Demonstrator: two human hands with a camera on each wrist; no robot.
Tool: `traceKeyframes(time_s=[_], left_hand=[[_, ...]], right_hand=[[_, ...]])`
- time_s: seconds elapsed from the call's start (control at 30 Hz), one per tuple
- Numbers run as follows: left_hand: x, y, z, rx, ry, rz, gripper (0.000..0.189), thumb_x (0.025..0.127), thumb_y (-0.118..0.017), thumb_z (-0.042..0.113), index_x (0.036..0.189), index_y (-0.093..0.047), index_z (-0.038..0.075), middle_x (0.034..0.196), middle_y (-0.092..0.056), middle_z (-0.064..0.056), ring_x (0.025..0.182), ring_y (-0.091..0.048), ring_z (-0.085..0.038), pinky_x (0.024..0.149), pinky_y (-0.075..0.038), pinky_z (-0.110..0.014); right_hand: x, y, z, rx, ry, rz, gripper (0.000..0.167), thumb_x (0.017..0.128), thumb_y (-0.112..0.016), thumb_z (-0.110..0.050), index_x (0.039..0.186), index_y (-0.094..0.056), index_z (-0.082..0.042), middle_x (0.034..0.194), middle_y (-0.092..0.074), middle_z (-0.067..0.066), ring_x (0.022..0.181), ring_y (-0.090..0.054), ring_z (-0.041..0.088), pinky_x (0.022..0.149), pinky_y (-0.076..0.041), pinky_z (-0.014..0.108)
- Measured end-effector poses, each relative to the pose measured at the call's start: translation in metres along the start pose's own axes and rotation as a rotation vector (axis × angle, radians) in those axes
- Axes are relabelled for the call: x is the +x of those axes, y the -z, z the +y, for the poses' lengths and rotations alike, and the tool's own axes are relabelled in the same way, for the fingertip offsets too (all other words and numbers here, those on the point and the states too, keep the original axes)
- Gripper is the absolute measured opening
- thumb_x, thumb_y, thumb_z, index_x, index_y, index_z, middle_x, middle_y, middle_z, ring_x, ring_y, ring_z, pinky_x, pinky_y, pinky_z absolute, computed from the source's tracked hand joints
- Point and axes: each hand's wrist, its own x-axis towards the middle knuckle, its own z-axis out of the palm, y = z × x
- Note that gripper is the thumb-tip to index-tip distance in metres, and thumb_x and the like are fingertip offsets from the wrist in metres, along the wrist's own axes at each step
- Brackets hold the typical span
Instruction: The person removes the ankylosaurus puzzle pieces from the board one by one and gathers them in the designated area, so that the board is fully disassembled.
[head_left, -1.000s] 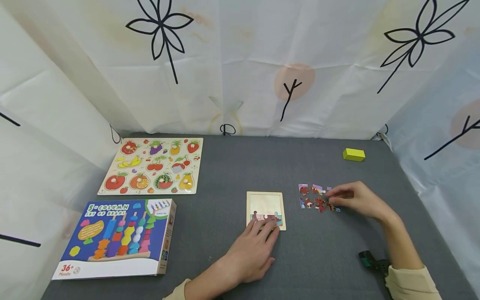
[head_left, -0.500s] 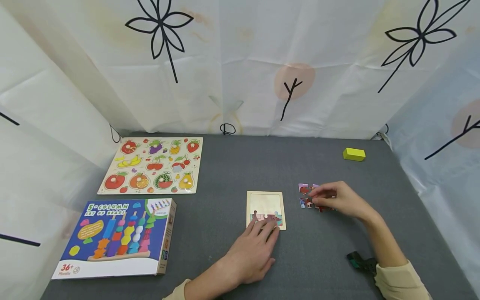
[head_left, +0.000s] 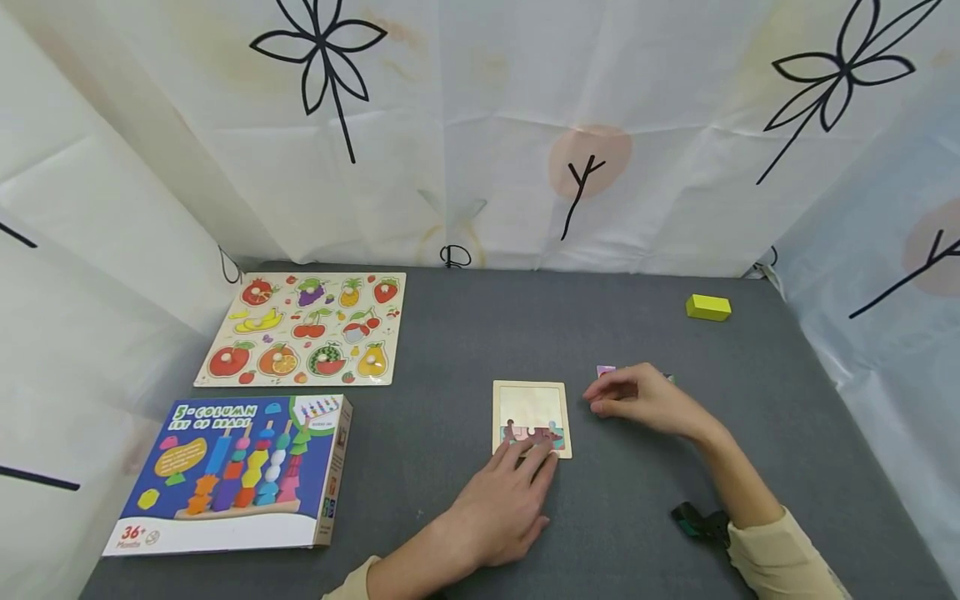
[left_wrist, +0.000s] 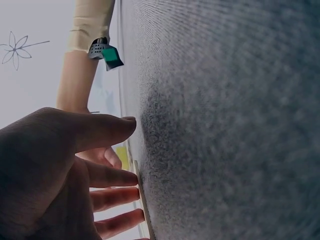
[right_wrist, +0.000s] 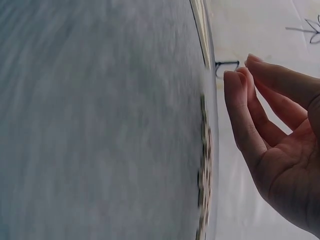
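Note:
A small wooden puzzle board [head_left: 528, 400] lies near the middle of the table, its bottom row filled with printed puzzle pieces [head_left: 555, 435]. My left hand [head_left: 506, 500] rests its outstretched fingers on the board's near edge; in the left wrist view, the fingers [left_wrist: 117, 200] touch the board's rim. Over the loose jigsaw pieces [head_left: 604, 370] to the right hovers my right hand [head_left: 648, 402], mostly covering them from the head camera. In the right wrist view, its thumb and fingers [right_wrist: 240, 120] bend toward each other with no piece visible between them. Loose pieces [right_wrist: 205, 165] lie flat below that hand.
At the back left lies a fruit peg puzzle [head_left: 300, 329]. In front of it sits a blue bead-set box [head_left: 232, 475]. A yellow block [head_left: 707, 307] stands at the back right. White printed cloth [head_left: 480, 133] hangs along the table's back and sides.
My right hand has moved left across the loose pieces, from their right side to their left side, now covering most of them. The left hand stays on the board.

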Motion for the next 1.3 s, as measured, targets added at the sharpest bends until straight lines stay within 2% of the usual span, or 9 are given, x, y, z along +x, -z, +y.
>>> traceKeyframes(time_s=[0.13,0.37,0.63,0.83,0.93,1.1,1.3], left_hand=[[0.0,-0.001,0.0,0.009,0.003,-0.01,0.073,0.105,-0.063,0.055,0.163,-0.047,0.015,0.172,-0.041,-0.001,0.156,-0.042,-0.023,0.128,-0.043,-0.045],[0.0,-0.001,0.0,0.026,-0.003,0.008,0.073,0.104,-0.064,0.056,0.162,-0.049,0.014,0.17,-0.043,-0.002,0.155,-0.044,-0.023,0.127,-0.044,-0.044],[-0.002,-0.001,0.003,0.051,-0.002,-0.047,0.078,0.105,-0.061,0.059,0.165,-0.044,0.014,0.177,-0.034,-0.004,0.162,-0.038,-0.026,0.127,-0.044,-0.044],[-0.003,-0.003,0.005,0.082,0.004,-0.038,0.079,0.104,-0.061,0.06,0.165,-0.043,0.013,0.176,-0.036,-0.003,0.163,-0.036,-0.026,0.128,-0.044,-0.044],[-0.002,-0.002,0.005,0.068,0.014,-0.068,0.08,0.105,-0.061,0.06,0.167,-0.041,0.014,0.178,-0.034,-0.003,0.165,-0.033,-0.025,0.129,-0.043,-0.044],[-0.001,-0.002,0.007,0.045,0.023,-0.12,0.08,0.106,-0.06,0.059,0.169,-0.038,0.015,0.18,-0.028,-0.002,0.167,-0.029,-0.024,0.13,-0.041,-0.045],[-0.001,-0.003,0.008,0.038,0.032,-0.137,0.081,0.106,-0.059,0.06,0.17,-0.036,0.015,0.182,-0.024,-0.002,0.169,-0.024,-0.025,0.131,-0.04,-0.046]], right_hand=[[0.009,-0.008,-0.006,0.009,0.029,-0.039,0.018,0.098,-0.079,-0.007,0.114,-0.079,0.003,0.106,-0.08,0.018,0.088,-0.073,0.002,0.079,-0.061,0.022],[0.022,-0.021,-0.014,0.014,0.041,-0.098,0.02,0.099,-0.079,-0.008,0.116,-0.079,0.002,0.107,-0.081,0.016,0.089,-0.071,0.004,0.081,-0.061,0.021],[0.039,-0.037,-0.021,0.024,0.061,-0.194,0.018,0.101,-0.076,-0.009,0.115,-0.078,0.002,0.1,-0.08,0.014,0.085,-0.069,0.005,0.08,-0.059,0.022],[0.053,-0.05,-0.028,0.007,0.094,-0.27,0.016,0.103,-0.073,-0.008,0.114,-0.078,0.003,0.099,-0.081,0.016,0.086,-0.074,0.014,0.08,-0.06,0.023],[0.059,-0.054,-0.033,-0.008,0.092,-0.307,0.017,0.104,-0.071,-0.007,0.115,-0.077,0.004,0.1,-0.082,0.015,0.088,-0.076,0.019,0.082,-0.062,0.023],[0.064,-0.059,-0.039,-0.026,0.073,-0.339,0.018,0.104,-0.069,-0.005,0.116,-0.078,0.005,0.098,-0.082,0.015,0.085,-0.077,0.017,0.08,-0.062,0.023],[0.067,-0.063,-0.041,-0.036,0.078,-0.353,0.017,0.104,-0.067,-0.004,0.114,-0.078,0.005,0.097,-0.082,0.016,0.082,-0.077,0.016,0.075,-0.063,0.024]])
